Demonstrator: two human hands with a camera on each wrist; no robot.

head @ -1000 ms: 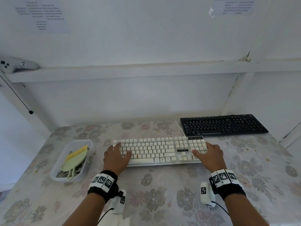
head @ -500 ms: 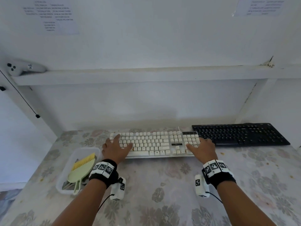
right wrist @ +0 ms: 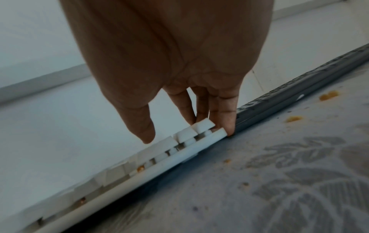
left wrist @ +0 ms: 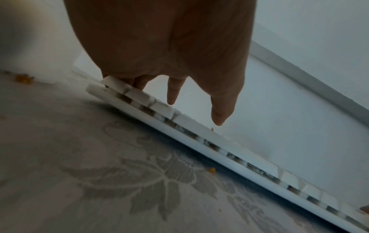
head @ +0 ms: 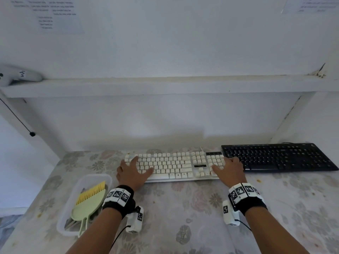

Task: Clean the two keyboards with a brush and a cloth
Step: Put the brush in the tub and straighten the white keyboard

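Two hands lie spread on a white plastic keyboard point(head: 176, 165) on the floral tablecloth point(head: 183, 208) in the head view: left hand point(head: 133, 173) at its left end, right hand point(head: 230, 171) at its right end. A black keyboard point(head: 278, 156) touches that right end. A clear tub point(head: 63, 230) left of the white keyboard holds a green brush with yellow bristles point(head: 89, 202).

Left wrist view: straight fingers point(left wrist: 173, 93) rest over the white keyboard point(left wrist: 219, 151).

Right wrist view: fingers point(right wrist: 227, 115) press the white keyboard's point(right wrist: 159, 165) end, beside the black keyboard point(right wrist: 299, 82); orange crumbs point(right wrist: 329, 95) dot the cloth.
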